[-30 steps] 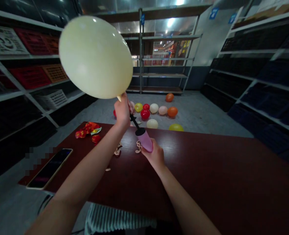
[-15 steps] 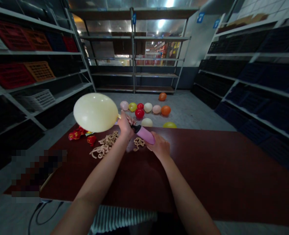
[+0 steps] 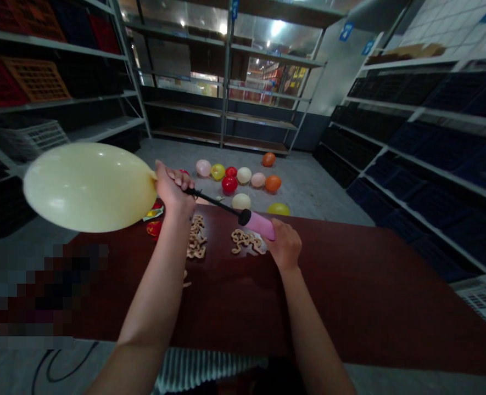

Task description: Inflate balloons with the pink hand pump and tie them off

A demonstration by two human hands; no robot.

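Note:
A large pale-yellow balloon point(image 3: 88, 187) points left, its neck pinched in my left hand point(image 3: 173, 189) over the pump's nozzle end. My right hand point(image 3: 284, 244) is wrapped round the pink barrel of a balloon pump point(image 3: 259, 224). Between my hands the pump's black rod is drawn out, tilted down to the right. Below on the table lie two heaps of uninflated beige balloons: one heap point(image 3: 196, 238) partly hidden behind my left forearm, the other heap point(image 3: 246, 240) beside the pump. A red and yellow packet point(image 3: 154, 227) shows behind my left wrist.
The dark red-brown table point(image 3: 362, 285) stretches to the right. Several inflated balloons lie on the floor beyond it, among them a red balloon point(image 3: 229, 185) and an orange balloon point(image 3: 273, 184). Shelves with crates point(image 3: 37, 79) stand left and right; a metal rack point(image 3: 226, 99) stands behind.
The balloon has grown and shifted left with my left hand. The pump's black rod has come out as my hands moved apart. The camera view has tilted and turned a little.

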